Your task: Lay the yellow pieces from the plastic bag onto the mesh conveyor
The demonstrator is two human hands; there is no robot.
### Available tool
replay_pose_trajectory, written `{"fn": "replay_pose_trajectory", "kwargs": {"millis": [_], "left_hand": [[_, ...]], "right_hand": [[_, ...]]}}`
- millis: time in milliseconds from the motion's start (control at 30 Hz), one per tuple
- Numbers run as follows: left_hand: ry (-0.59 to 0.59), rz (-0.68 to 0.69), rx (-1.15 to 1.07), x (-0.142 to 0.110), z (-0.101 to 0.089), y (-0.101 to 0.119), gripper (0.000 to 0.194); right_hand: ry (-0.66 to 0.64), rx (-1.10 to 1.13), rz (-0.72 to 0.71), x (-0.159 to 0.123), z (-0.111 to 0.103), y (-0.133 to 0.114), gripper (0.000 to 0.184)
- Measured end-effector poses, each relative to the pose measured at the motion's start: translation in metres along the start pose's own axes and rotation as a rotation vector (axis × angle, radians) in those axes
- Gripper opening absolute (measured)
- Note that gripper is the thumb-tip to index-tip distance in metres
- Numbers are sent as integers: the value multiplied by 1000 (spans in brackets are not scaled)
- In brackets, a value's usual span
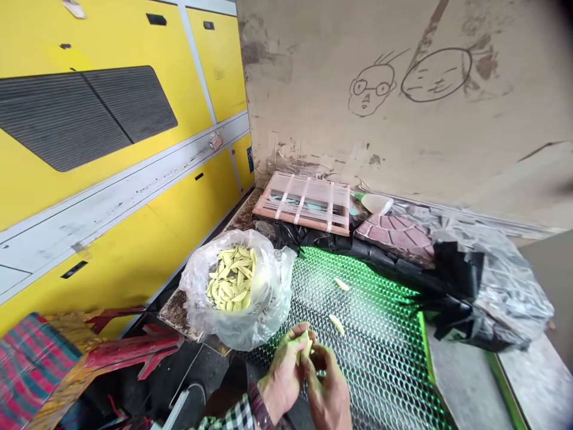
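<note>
Low in the head view my left hand (pixel 284 367) and my right hand (pixel 326 385) meet over a green-lit honeycomb mesh bed (pixel 380 358). Both pinch pale yellow leaf-shaped pieces (pixel 303 346) held between the fingertips. Just to the left stands a clear plastic bag (pixel 237 286), open at the top and filled with several of the same pale yellow pieces (pixel 231 279). Two loose pieces lie on the mesh, one close to my hands (pixel 336 323) and one farther back (pixel 341 284).
A yellow machine housing (pixel 111 149) with a dark vent fills the left. At the back lie a banded stack of pink sheets (pixel 304 202), a reddish patterned disc (pixel 394 233) and crumpled black and clear plastic (pixel 474 286). Red cut shapes (pixel 134 346) lie lower left.
</note>
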State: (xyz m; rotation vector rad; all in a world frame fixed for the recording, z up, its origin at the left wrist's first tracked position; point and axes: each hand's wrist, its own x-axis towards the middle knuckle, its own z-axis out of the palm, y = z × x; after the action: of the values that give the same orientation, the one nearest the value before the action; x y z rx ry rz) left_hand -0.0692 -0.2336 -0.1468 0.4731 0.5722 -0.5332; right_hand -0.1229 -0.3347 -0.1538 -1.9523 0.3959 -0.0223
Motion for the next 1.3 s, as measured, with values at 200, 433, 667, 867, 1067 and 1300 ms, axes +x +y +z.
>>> {"fn": "replay_pose_trajectory", "kwargs": {"millis": [200, 433, 667, 867, 1067, 1300], "left_hand": [[97, 61, 65, 5, -4, 1, 36], [162, 43, 142, 4, -17, 17, 33], [85, 23, 102, -2, -14, 13, 37], [22, 30, 51, 0, -4, 4, 39], [42, 38, 81, 0, -2, 8, 42], [25, 4, 172, -2, 5, 9, 53]], "right_hand": [[-23, 218, 113, 7, 4, 3, 51], [-59, 62, 216, 21, -32, 33, 49], [114, -393, -107, 26, -43, 16, 42], [-99, -38, 2, 12, -9, -6, 40], [-122, 350, 268, 15, -2, -1, 49], [-86, 455, 396, 17, -1, -15, 49]]}}
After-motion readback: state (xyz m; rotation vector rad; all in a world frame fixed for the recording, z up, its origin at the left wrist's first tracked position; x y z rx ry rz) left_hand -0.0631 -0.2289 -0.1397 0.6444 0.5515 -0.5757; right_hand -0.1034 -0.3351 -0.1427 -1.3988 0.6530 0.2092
